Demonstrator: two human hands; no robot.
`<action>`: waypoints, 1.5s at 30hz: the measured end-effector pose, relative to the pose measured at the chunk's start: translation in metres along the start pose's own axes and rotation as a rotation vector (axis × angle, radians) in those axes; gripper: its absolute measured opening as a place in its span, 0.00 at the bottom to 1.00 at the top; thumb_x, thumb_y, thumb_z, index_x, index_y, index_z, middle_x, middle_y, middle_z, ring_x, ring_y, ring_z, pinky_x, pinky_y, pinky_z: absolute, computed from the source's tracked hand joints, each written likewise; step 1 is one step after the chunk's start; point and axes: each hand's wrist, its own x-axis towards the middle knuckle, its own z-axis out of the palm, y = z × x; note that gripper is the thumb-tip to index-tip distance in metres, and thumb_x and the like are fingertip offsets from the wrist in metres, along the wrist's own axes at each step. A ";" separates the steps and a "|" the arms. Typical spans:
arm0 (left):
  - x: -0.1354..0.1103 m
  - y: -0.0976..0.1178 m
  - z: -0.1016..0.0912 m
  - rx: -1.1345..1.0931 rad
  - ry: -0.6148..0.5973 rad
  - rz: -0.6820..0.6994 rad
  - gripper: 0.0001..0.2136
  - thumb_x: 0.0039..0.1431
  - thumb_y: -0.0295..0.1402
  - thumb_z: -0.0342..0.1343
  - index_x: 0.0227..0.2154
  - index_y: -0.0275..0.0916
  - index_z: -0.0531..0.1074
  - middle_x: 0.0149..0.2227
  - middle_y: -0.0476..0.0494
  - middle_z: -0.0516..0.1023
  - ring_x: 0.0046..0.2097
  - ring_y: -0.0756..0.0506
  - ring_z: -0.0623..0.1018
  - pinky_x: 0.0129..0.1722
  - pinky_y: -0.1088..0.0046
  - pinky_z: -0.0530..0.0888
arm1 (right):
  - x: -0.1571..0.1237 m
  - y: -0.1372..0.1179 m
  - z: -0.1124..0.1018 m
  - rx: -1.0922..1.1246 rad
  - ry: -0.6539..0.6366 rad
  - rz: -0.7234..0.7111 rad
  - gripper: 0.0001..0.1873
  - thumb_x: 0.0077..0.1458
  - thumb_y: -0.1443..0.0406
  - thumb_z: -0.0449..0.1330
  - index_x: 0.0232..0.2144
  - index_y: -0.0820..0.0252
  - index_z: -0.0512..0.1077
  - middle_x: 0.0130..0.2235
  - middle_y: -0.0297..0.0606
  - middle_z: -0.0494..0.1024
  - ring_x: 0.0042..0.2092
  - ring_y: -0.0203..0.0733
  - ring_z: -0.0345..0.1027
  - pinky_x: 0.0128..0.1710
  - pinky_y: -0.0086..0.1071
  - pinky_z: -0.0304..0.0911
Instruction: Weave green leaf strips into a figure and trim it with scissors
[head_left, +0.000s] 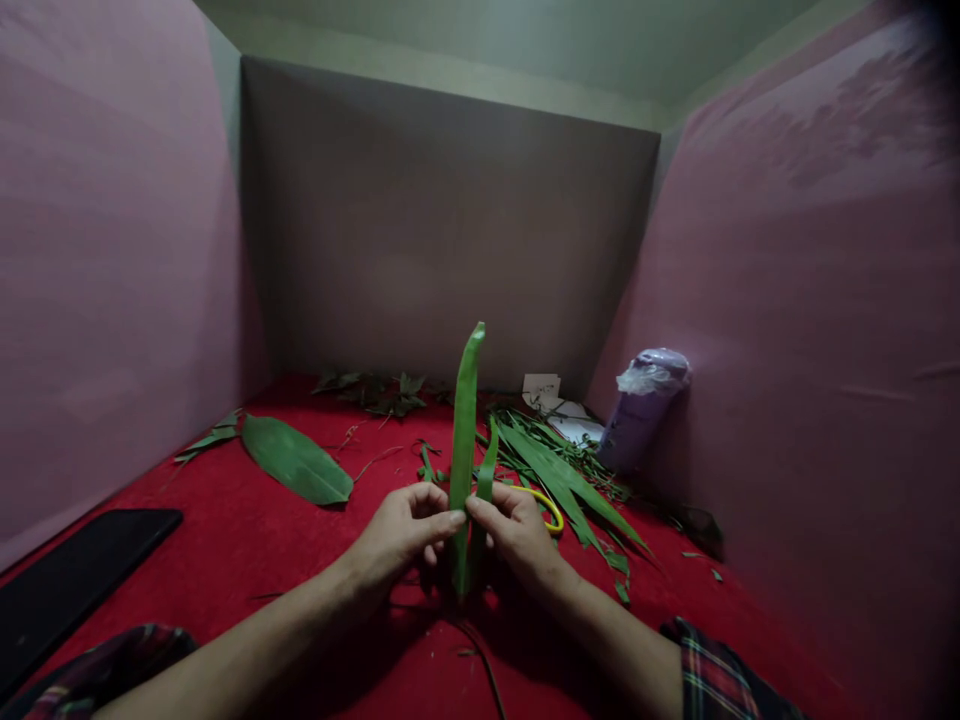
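Upright in front of me stands a long green leaf strip (465, 420), pinched by my left hand (409, 530) between thumb and fingers. Close against it on the right, my right hand (521, 535) grips a shorter, narrower leaf strip (488, 465) that curves upward. The two strips seem to meet at the bottom, below my fingers; whether they are one leaf I cannot tell. Just behind my right hand, the yellow handle of what may be scissors (553, 510) shows, its rest hidden.
A red cloth (300, 560) covers the table. A broad leaf (296, 460) lies left, near a black flat object (82, 570). Cut leaves (562, 470), white papers (574, 420) and a purple bin with a plastic liner (641, 415) are at right. Pink side walls enclose the space.
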 end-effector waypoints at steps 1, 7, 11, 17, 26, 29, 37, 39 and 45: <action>0.000 0.001 0.000 0.001 0.005 0.006 0.13 0.42 0.38 0.61 0.24 0.34 0.66 0.19 0.51 0.69 0.20 0.55 0.67 0.19 0.81 0.63 | -0.001 0.000 0.000 -0.027 -0.024 -0.016 0.12 0.48 0.59 0.57 0.22 0.64 0.68 0.19 0.28 0.63 0.20 0.29 0.52 0.18 0.23 0.49; 0.000 -0.002 -0.003 -0.090 0.031 -0.003 0.12 0.44 0.37 0.59 0.25 0.34 0.66 0.19 0.51 0.68 0.18 0.56 0.65 0.17 0.82 0.61 | -0.007 -0.003 0.003 -0.120 -0.156 -0.068 0.13 0.53 0.59 0.53 0.25 0.64 0.68 0.22 0.29 0.63 0.23 0.30 0.54 0.22 0.23 0.52; 0.000 -0.004 -0.005 -0.146 0.098 0.005 0.11 0.45 0.37 0.59 0.23 0.36 0.64 0.17 0.53 0.67 0.16 0.56 0.65 0.15 0.81 0.62 | -0.006 0.002 0.000 -0.183 -0.142 -0.096 0.18 0.55 0.56 0.50 0.21 0.62 0.63 0.20 0.28 0.58 0.22 0.29 0.50 0.20 0.23 0.48; 0.002 0.003 -0.007 -0.126 0.181 0.049 0.11 0.44 0.36 0.59 0.25 0.35 0.65 0.19 0.52 0.68 0.19 0.54 0.68 0.16 0.81 0.65 | -0.005 0.003 0.001 -0.208 -0.208 -0.079 0.15 0.54 0.56 0.51 0.32 0.62 0.69 0.27 0.32 0.67 0.27 0.32 0.59 0.25 0.24 0.56; -0.001 0.003 -0.005 -0.096 0.143 0.055 0.13 0.46 0.41 0.58 0.26 0.35 0.66 0.18 0.53 0.67 0.17 0.56 0.65 0.17 0.82 0.61 | -0.006 -0.001 0.006 0.066 -0.198 0.038 0.12 0.46 0.61 0.59 0.33 0.63 0.72 0.27 0.33 0.72 0.25 0.32 0.62 0.23 0.24 0.58; 0.000 0.001 -0.004 -0.026 0.067 0.032 0.13 0.42 0.38 0.61 0.26 0.34 0.67 0.20 0.49 0.71 0.20 0.54 0.68 0.19 0.80 0.63 | -0.005 0.000 0.006 0.103 -0.167 0.072 0.14 0.47 0.59 0.59 0.34 0.63 0.70 0.24 0.33 0.72 0.22 0.31 0.62 0.18 0.22 0.57; 0.000 -0.002 -0.002 0.023 0.057 -0.036 0.11 0.39 0.35 0.62 0.22 0.32 0.68 0.18 0.49 0.72 0.17 0.55 0.66 0.17 0.80 0.62 | -0.007 -0.001 0.005 0.009 -0.115 0.003 0.13 0.49 0.56 0.57 0.29 0.62 0.69 0.22 0.30 0.71 0.21 0.31 0.62 0.19 0.24 0.57; 0.001 -0.001 -0.005 0.009 0.079 -0.031 0.11 0.40 0.35 0.62 0.22 0.32 0.68 0.16 0.50 0.70 0.16 0.56 0.65 0.16 0.81 0.61 | -0.004 -0.002 -0.001 -0.058 -0.040 -0.034 0.18 0.51 0.53 0.54 0.24 0.63 0.70 0.21 0.32 0.70 0.20 0.31 0.61 0.19 0.24 0.56; 0.006 0.011 -0.025 -0.104 0.330 0.121 0.10 0.41 0.34 0.61 0.23 0.34 0.67 0.19 0.53 0.69 0.18 0.54 0.69 0.17 0.81 0.65 | 0.010 -0.006 -0.025 -0.114 0.439 -0.057 0.27 0.50 0.46 0.48 0.21 0.63 0.68 0.18 0.33 0.67 0.17 0.31 0.57 0.16 0.24 0.52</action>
